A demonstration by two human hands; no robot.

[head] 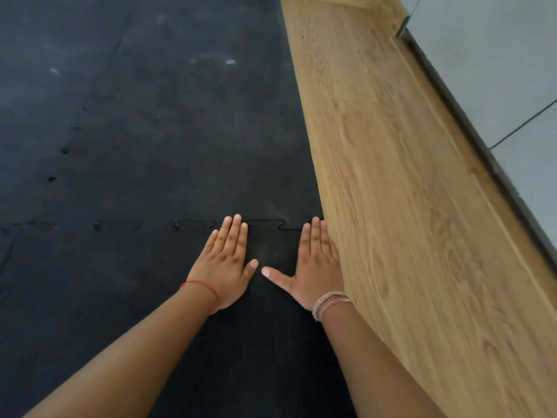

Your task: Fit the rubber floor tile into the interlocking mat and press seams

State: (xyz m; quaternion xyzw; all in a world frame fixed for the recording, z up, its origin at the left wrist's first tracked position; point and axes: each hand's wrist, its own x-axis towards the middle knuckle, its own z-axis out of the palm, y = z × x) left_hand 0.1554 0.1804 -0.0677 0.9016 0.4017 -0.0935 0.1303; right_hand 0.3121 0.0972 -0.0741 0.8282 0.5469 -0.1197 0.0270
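Note:
A black rubber floor tile [144, 285] lies in the near part of the interlocking mat [168, 122], joined to it along a puzzle-shaped seam [265, 222]. My left hand [224, 262] lies flat, palm down, on the tile, its fingertips at the seam. My right hand [316, 262] lies flat beside it, fingertips also at the seam, close to the mat's right edge. Both hands hold nothing, and their thumbs point toward each other. A short stretch of seam shows between the two hands; parts of it are hidden under the fingers.
A wooden floor strip [401, 206] runs along the mat's right edge. Beyond it stands a grey wall [494, 64] with a dark base rail [470, 140]. Another seam with small gaps [64, 150] runs up the mat at the left.

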